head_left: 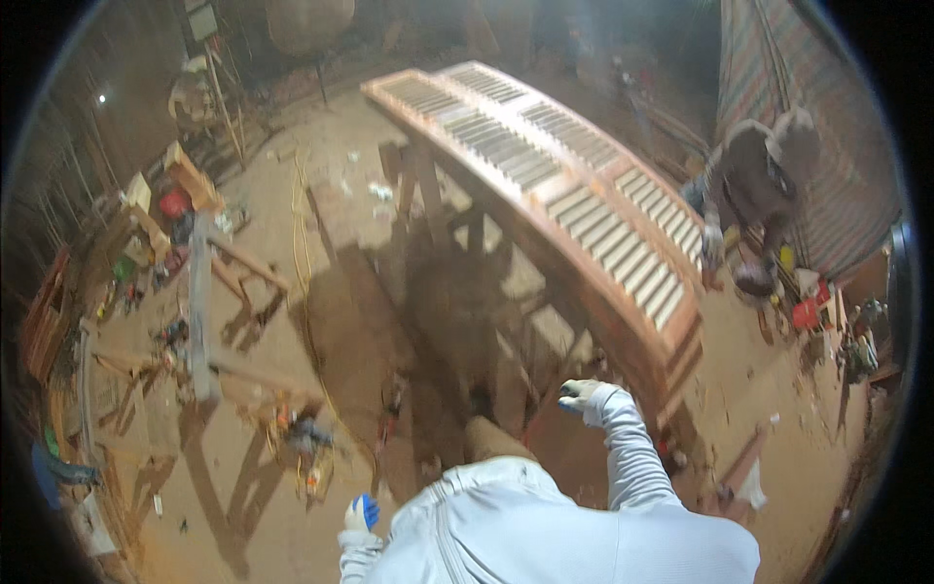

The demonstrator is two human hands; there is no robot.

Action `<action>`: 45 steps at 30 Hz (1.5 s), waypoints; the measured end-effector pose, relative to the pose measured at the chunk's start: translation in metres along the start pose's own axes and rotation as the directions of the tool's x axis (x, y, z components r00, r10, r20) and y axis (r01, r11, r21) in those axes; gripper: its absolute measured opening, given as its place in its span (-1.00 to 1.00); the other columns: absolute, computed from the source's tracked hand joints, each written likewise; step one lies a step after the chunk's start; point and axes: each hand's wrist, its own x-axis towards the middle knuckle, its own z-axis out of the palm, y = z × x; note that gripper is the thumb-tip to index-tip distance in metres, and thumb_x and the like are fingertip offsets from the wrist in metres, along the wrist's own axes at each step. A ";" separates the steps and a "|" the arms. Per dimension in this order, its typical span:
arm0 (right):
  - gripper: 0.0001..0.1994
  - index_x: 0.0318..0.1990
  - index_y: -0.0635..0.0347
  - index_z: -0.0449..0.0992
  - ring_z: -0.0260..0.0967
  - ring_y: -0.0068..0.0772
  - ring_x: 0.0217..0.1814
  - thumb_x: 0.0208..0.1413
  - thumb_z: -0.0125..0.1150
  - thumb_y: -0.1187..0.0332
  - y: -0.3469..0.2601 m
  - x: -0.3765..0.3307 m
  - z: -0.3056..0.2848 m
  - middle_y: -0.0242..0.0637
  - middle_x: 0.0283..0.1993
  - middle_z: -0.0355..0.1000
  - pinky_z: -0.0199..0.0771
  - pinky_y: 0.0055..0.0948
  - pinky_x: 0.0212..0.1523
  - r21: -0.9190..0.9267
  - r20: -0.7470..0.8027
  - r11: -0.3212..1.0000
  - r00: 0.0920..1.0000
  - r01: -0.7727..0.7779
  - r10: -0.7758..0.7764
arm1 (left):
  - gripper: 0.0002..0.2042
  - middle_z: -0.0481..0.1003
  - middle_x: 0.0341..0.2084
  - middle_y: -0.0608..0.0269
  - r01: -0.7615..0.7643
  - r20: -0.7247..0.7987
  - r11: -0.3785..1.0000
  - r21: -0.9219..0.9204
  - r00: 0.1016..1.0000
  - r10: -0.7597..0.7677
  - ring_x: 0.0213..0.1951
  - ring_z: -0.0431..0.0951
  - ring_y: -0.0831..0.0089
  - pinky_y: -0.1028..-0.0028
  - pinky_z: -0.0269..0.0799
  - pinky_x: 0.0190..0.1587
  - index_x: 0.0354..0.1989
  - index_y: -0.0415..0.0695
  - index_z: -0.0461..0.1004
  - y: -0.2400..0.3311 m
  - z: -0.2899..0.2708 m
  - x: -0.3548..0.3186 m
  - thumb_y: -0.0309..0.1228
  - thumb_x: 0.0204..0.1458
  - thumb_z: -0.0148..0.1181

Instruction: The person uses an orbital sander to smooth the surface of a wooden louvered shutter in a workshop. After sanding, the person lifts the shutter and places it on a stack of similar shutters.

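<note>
My left hand [361,515], in a white glove with a blue patch, hangs low beside my body above the floor. It is small in view, and I cannot make out how its fingers lie. Out in front at the right is my right hand [582,395], in a pale glove with dark fingertips. Its fingers point left and appear apart, with nothing visible in them. Nearest to it is the near end of a large louvred wooden panel [584,275], reddish-brown with pale slats, resting on wooden supports [428,185]. The hand appears separate from the panel.
Another person [764,170] bends at the panel's right side, a gloved hand near its edge. Grey-topped wooden trestles [201,311] stand at left. A yellow cable [304,263] runs along the floor. Tools and scraps [309,438] lie about; a striped sheet [827,165] hangs at right.
</note>
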 end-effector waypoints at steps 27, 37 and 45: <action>-0.11 0.44 0.02 -0.06 -0.17 0.03 0.52 0.06 0.18 -0.18 0.089 0.536 -0.476 -0.06 0.47 -0.06 -0.15 -0.12 0.46 0.369 -0.588 0.884 0.665 -0.286 0.461 | -0.62 0.53 -0.21 0.14 -0.268 0.533 0.961 0.073 0.825 0.190 -0.33 0.54 0.47 0.50 0.49 -0.30 0.13 -0.16 0.36 0.709 0.428 0.312 -0.21 0.24 0.08; -0.19 0.49 -0.12 -0.24 -0.60 -0.06 0.61 0.21 -0.27 -0.30 0.020 0.564 -0.473 -0.22 0.58 -0.45 -0.65 0.10 0.47 0.349 -0.526 0.761 0.558 -0.547 0.642 | -0.46 0.44 0.02 0.09 -0.063 0.723 0.987 0.147 0.688 -0.064 -0.18 0.52 0.45 0.50 0.47 -0.15 0.34 -0.13 0.13 0.776 0.549 0.325 -0.23 0.24 0.09; -0.13 0.49 -0.15 -0.19 -0.52 -0.04 0.60 0.13 -0.15 -0.35 0.034 0.566 -0.474 -0.20 0.57 -0.35 -0.58 0.09 0.48 0.291 -0.560 0.802 0.586 -0.522 0.585 | -0.38 0.34 0.15 0.07 -0.056 0.737 0.956 0.286 0.651 -0.183 0.01 0.47 0.33 0.35 0.39 0.05 0.36 -0.09 0.09 0.781 0.597 0.338 -0.10 0.21 0.08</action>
